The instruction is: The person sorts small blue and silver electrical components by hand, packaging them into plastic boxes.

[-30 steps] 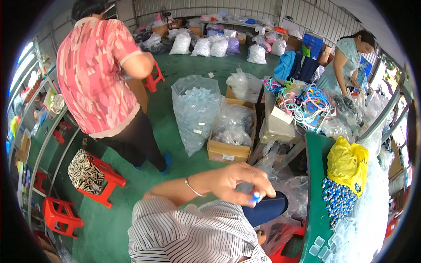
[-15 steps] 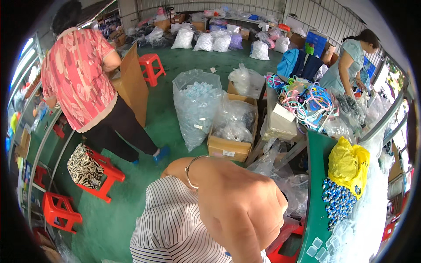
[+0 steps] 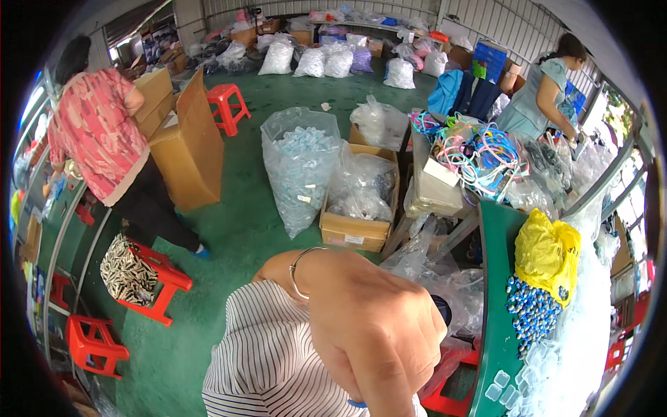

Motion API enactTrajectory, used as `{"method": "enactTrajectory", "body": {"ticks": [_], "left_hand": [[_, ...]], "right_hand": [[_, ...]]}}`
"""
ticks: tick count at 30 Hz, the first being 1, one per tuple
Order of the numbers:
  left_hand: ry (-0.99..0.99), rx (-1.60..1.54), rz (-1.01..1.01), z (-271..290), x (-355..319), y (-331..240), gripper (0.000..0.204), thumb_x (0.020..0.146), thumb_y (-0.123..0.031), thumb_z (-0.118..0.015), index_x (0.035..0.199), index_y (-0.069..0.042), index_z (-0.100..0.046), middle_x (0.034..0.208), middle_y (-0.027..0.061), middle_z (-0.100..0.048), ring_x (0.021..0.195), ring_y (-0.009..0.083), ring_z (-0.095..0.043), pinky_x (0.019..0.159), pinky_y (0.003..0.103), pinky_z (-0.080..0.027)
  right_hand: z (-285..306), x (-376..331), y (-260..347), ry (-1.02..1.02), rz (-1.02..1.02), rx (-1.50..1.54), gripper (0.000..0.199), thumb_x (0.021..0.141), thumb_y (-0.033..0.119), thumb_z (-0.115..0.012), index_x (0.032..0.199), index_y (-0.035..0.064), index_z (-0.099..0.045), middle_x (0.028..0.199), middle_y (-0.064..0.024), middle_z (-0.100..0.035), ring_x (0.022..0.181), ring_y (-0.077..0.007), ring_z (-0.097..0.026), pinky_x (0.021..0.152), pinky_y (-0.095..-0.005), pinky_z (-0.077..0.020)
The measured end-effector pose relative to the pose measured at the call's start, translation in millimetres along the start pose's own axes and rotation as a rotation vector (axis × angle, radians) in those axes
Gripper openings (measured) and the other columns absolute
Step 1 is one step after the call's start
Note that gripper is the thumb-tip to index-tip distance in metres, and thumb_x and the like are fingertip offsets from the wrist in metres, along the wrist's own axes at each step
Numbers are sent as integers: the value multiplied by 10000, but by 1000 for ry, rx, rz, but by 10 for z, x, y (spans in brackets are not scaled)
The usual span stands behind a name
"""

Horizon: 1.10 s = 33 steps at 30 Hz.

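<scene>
My left hand point(image 3: 379, 323) is raised close in the lower middle, its back toward me and a metal bangle point(image 3: 295, 274) round the wrist. Its fingers are bent and closed, with the tips out of sight below. A small bit of something blue point(image 3: 357, 404) shows at the underside of the hand, too little to name. Beneath the wrist spreads black-and-white striped cloth point(image 3: 267, 347). My right hand does not show. To the right, a green-topped table point(image 3: 497, 278) holds a pile of small blue pieces point(image 3: 531, 313), a yellow plastic bag point(image 3: 547, 250) and clear plastic cases point(image 3: 511, 389).
Ahead stand a clear sack of pale blue pieces point(image 3: 302, 174) and a cardboard box of plastic bags point(image 3: 354, 233). Red stools point(image 3: 96, 347) are at left. A person in a red patterned top point(image 3: 97, 132) stands by a tall carton point(image 3: 191, 149); another person point(image 3: 549, 94) works at the right.
My view has shifted slightly, and my left hand sits a little further left and lower. The person in red has moved left, showing more of the tall carton. A little more blue shows under my hand.
</scene>
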State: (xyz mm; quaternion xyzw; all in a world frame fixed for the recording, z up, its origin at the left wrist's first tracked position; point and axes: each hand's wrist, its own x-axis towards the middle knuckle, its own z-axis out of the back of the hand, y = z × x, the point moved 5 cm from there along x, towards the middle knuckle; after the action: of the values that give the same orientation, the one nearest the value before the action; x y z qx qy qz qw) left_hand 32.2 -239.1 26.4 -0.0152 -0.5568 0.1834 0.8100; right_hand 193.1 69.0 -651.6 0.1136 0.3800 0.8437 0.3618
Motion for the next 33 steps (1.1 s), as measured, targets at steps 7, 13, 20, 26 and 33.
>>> {"method": "enactTrajectory", "body": {"ticks": [7,13,20,26,33], "left_hand": [[-38,-16,-69,-13,-91,138,224,875,-85,-650,1097,-67,-674,769,25,-650,531,153,-549,476,291,-342],[-168,-26,-145,-55,-111,231,278,811,-121,-749,1077,-71,-685,757,25,-645,514,149,-540,462,290,-326],[-137,-50,-41,-16,-149,232,283,822,-148,-744,1086,-71,-683,717,15,-650,481,134,-517,442,286,-297],[-155,0,-122,-27,-294,261,326,837,-108,-719,1152,-70,-646,610,-29,-604,410,117,-456,414,298,-245],[-199,-422,172,221,-442,535,94,880,-159,-628,908,-71,-641,855,44,-645,621,223,-589,565,314,-440]], "right_hand": [[-7,-19,21,-13,-22,-13,259,830,192,-595,975,-6,-678,959,-222,-649,900,-374,-623,806,-427,-483],[-51,19,-99,6,-62,74,224,844,187,-622,970,11,-678,946,-198,-654,863,-348,-631,780,-415,-493],[40,-2,70,-10,42,-39,205,835,181,-617,959,30,-677,926,-189,-648,851,-353,-624,767,-416,-487],[36,-15,2,-4,-10,36,220,836,183,-609,964,16,-673,926,-194,-650,852,-347,-628,767,-409,-488],[54,-44,-4,-22,-121,39,235,840,168,-623,979,-16,-669,944,-192,-662,852,-317,-640,778,-388,-497]]}}
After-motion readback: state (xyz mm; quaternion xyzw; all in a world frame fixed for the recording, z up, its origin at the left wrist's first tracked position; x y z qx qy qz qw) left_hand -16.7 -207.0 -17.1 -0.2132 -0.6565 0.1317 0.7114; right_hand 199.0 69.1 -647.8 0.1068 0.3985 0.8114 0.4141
